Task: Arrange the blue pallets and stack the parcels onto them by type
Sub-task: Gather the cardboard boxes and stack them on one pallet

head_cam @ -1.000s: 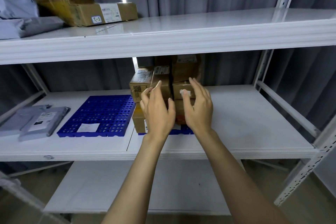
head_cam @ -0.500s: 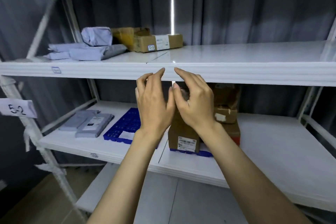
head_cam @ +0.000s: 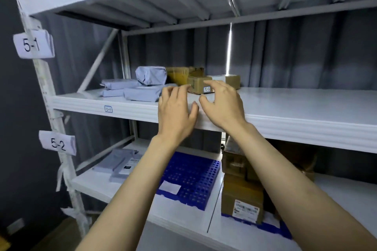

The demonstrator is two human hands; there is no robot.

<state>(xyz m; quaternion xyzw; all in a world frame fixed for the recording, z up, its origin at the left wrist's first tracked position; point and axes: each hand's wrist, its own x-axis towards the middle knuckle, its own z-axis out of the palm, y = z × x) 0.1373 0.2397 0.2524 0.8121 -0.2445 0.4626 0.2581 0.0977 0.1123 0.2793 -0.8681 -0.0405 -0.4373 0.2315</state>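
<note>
Cardboard parcels (head_cam: 197, 84), brown and white-labelled, are set beside grey mailer bags (head_cam: 142, 93) on the shelf (head_cam: 295, 104); left hand (head_cam: 175, 112) and right hand (head_cam: 224, 106) are held relaxed, empty.

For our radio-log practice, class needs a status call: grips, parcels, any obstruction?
Left grip, right grip open, empty, at upper shelf edge. Cardboard box just ahead, not gripped; grey mailers left of it. Nothing blocks the reach.

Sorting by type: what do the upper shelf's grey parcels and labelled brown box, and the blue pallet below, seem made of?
Grey parcels: probably soft plastic film, creased, faintly glossy. Labelled brown box: cardboard, matt, square edges. Blue pallet: likely rigid moulded plastic, even grid of holes.
</note>
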